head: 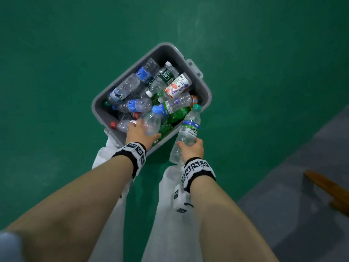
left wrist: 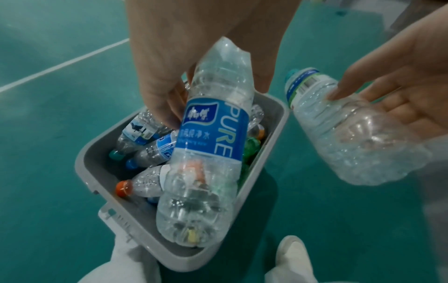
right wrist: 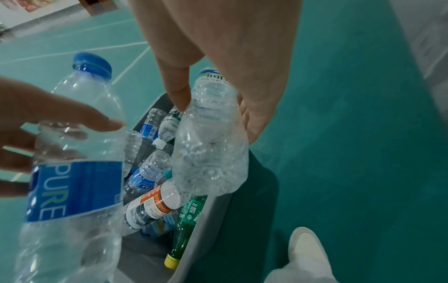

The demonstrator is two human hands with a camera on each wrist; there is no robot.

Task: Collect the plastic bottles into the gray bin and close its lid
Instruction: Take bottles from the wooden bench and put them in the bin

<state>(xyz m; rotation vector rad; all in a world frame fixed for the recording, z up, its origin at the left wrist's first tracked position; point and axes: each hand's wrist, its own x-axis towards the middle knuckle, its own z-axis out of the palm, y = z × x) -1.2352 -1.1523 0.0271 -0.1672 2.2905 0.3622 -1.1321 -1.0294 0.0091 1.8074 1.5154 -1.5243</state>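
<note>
Both forearms reach in from six o'clock: left hand (head: 140, 132) holds the blue-cap bottle (head: 152, 121) over the bin (head: 204, 99), right hand (head: 191, 149) holds the teal-cap bottle (head: 186, 133) at its four o'clock rim. Dropping step; release both inside, then find the lid, unseen here.

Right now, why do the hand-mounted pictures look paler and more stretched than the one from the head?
Head view: dim, deep green floor, gray bin fairly sharp, forearms bulged by the wide lens. Left wrist view: washed-out teal cast, the PURE bottle looms large and bowed. Right wrist view: same pale cast, the left hand soft with blur at the edge, the clear bottle sharper.
</note>
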